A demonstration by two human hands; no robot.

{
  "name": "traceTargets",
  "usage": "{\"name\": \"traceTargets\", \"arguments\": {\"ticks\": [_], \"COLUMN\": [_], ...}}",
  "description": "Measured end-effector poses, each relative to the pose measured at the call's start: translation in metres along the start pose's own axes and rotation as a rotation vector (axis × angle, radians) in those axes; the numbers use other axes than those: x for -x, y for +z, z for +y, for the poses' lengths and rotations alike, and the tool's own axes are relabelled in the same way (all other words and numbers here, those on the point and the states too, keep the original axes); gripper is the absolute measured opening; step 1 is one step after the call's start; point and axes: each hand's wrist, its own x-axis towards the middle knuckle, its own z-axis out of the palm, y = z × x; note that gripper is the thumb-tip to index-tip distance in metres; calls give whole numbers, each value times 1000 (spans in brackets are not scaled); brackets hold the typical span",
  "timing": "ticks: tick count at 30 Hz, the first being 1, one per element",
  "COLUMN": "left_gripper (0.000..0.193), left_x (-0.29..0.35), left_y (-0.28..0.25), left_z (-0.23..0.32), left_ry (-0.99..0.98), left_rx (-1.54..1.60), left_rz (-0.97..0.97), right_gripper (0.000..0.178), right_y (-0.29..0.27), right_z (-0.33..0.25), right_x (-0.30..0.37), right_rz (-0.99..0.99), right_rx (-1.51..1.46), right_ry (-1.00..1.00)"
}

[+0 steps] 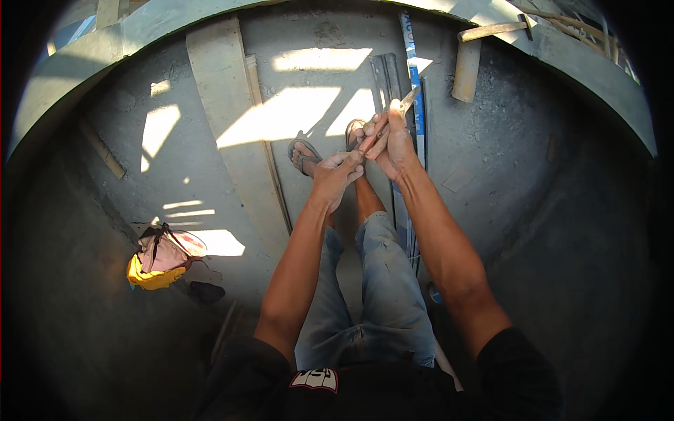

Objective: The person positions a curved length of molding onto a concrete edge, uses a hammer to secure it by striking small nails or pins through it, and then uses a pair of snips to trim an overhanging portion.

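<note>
In front of me, above my feet, is a plier-like tool (373,137) with two reddish handles and a light, pointed metal head angled up to the right. My right hand (397,146) is closed around it, thumb up near the head. The fingers of my left hand (338,175) are closed at the lower end of the handles. Whether the jaws are apart cannot be made out at this size, and my fingers cover part of the handles.
A long board (219,91) lies left of my sandalled feet. Dark metal strips (385,77) and a blue-and-white strip (419,116) run along the right. A hammer (495,31) rests on the curved ledge above a pale tube (467,70). A pink-and-yellow bag (160,256) lies at left.
</note>
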Motion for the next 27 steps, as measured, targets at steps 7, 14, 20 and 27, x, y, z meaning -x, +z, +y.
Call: {"name": "traceTargets", "arguments": {"ticks": [7,14,20,27], "left_gripper": [50,99,125,124], "left_x": [-116,-221,-258,-279], "left_y": [-87,-187,-189,-173], "left_z": [-13,41,126,206], "left_ry": [117,640,437,571], "left_rx": [-515,-1247,-1362,-1411], "left_rz": [267,981,1060,1054], "right_gripper": [66,62,73,65], "right_y": [-48,-67,-63,-74], "right_z": [5,-8,-31,-96], "right_x": [-162,-287,-287,-162], "right_rz": [179,410,304,661], "right_rx": [607,1271,1560,1579], "right_ry": [-12,-63,-98,-1549]}}
